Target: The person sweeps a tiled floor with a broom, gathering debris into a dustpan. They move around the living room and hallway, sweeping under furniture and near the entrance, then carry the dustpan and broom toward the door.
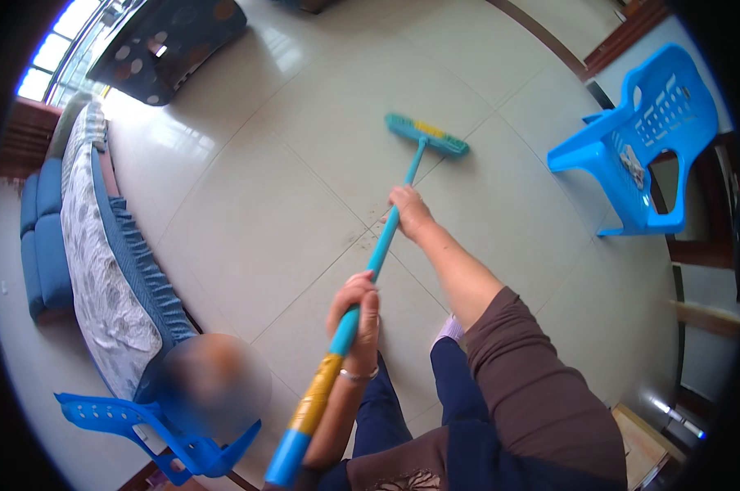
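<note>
A broom with a long blue handle (pixel 384 245) and a teal head (pixel 426 135) with a yellow strip rests on the pale tiled floor (pixel 304 147) ahead of me. My right hand (pixel 409 211) grips the handle about midway, nearer the head. My left hand (pixel 355 315) grips it lower down, just above a band of yellow tape (pixel 317 397); a bracelet sits on that wrist. A patch of dark crumbs and dust (pixel 358 237) lies on the tiles just left of the handle, between my two hands.
A blue plastic chair (pixel 640 139) stands at the right near a dark wooden door frame. A sofa with a blue and grey patterned cover (pixel 100 245) runs along the left. Another blue plastic chair (pixel 141 425) sits at lower left beside a blurred person. A dark patterned cloth (pixel 165 45) lies at top left.
</note>
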### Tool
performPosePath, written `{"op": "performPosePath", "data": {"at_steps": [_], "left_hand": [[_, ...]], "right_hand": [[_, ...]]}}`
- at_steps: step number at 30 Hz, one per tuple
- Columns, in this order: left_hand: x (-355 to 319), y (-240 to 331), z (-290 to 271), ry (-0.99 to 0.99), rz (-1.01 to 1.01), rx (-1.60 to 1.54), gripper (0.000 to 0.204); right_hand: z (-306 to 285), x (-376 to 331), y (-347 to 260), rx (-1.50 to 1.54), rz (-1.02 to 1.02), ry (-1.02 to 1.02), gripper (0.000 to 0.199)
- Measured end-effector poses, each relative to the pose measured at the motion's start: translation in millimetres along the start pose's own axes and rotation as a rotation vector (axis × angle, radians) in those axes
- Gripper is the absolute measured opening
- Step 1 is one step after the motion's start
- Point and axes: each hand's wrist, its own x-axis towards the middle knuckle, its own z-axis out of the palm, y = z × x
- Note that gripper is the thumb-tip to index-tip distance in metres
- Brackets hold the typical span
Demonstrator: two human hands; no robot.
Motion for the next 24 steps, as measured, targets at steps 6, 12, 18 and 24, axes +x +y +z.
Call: {"op": "performPosePath", "data": {"at_steps": [6,12,18,24], "left_hand": [[-18.0,73.3,-73.5,0.164,0.053,0.048,0.02],[9.0,85.9,-92.2,0.224,0.193,-0.011,0.025],[31.1,11.1,-76.3,0.203,0.147,0.048,0.011],[-28.5,79.4,-107.1,0.245,-0.049,0.062,0.017]], "right_hand": [[33.6,-27.5,-97.6,-0.006,-0.229,-0.287,0.006],[0.3,17.6,-144.4,-0.086,-0.245,-0.271,0.006],[26.7,37.1,-120.4,0.113,-0.393,0.038,0.019],[38.8,-30.7,-157.1,-0.014,-0.278,-0.436,0.002]]}}
